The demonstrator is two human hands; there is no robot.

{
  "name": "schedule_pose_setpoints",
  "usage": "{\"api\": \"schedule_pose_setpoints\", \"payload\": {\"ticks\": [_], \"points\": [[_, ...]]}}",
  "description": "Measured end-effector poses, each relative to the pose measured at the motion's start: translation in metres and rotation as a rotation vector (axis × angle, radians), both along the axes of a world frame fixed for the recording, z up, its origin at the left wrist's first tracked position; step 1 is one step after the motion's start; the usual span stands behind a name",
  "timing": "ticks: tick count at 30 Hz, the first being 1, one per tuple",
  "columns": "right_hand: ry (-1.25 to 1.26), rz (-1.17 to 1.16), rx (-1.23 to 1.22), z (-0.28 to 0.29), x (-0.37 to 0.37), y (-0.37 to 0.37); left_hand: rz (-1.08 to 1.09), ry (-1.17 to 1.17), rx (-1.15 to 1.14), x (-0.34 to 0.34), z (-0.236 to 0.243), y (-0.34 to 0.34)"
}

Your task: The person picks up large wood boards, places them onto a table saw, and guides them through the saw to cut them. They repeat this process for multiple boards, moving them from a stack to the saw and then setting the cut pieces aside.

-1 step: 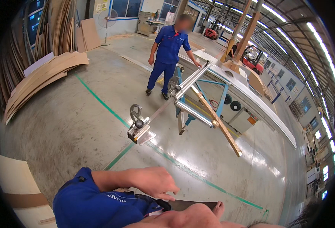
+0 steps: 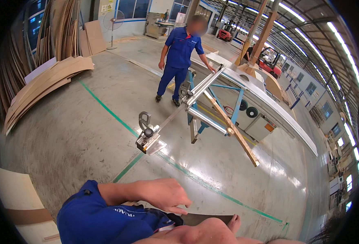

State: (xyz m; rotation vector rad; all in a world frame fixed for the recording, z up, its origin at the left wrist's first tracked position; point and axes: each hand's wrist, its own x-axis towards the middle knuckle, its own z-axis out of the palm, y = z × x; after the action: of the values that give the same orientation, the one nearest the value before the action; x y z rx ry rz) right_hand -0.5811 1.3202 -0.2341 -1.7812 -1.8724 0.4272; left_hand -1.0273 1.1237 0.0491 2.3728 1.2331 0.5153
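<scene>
My left forearm crosses in front of my blue work shirt [image 2: 114, 219]. At its end my left hand [image 2: 165, 195] is loosely closed, with fingers curled and thumb and forefinger near each other. Whether anything is inside it cannot be seen. Just beyond those fingers lies the upper edge of a dark brown flat piece [image 2: 208, 218], mostly hidden lower down. At this piece's right end appear a few bent fingertips of my right hand [image 2: 234, 223], pressed round its edge. The rest of that hand is out of sight.
A co-worker [image 2: 181, 53] in blue rests a hand on the sliding table saw [image 2: 269, 101]. Its metal fence [image 2: 175, 116] and a wooden bar [image 2: 236, 134] reach toward me. Curved boards [image 2: 45, 89] lean at left. Pale panels [image 2: 14, 191] stand near my left side.
</scene>
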Motion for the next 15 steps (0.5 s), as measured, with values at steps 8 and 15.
{"api": "schedule_pose_setpoints", "payload": {"ticks": [8, 15], "points": [[-0.163, -0.085, 0.006, 0.006, -0.020, -0.008, 0.013, -0.054, 0.028, 0.001, 0.004, -0.002], [-0.140, -0.098, -0.026, 0.018, -0.031, -0.014, 0.019, -0.039, 0.036, -0.006, 0.004, -0.007]]}}
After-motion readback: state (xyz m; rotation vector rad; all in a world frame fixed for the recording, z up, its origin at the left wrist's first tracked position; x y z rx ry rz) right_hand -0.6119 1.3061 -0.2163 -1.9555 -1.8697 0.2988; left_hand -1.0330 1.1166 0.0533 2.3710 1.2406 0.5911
